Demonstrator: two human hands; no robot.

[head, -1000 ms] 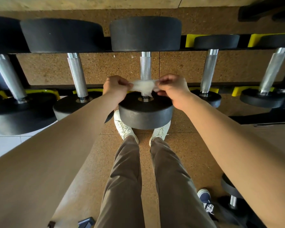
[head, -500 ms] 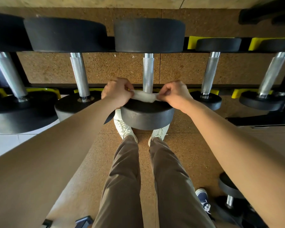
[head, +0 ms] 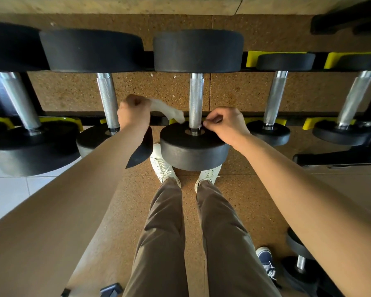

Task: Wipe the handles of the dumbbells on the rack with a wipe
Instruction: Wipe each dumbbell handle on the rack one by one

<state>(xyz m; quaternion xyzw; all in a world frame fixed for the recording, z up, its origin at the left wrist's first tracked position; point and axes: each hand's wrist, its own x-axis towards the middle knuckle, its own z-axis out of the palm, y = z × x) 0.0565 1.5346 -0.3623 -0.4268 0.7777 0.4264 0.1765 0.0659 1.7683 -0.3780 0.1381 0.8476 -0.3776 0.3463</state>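
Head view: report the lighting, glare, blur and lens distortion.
Head view, light: bright and even, the white floor tiles nearly washed out. Head view, glare: white streaks on the chrome handles, notably the far-right handle. Head view, blur: the wipe and left hand are slightly smeared. Head view, distortion: wide-angle stretch swells the left forearm and right forearm toward the lower corners.

Open gaps separate adjacent handles (head: 196, 99); heads (head: 198, 50) block above, front heads (head: 194, 150) below.
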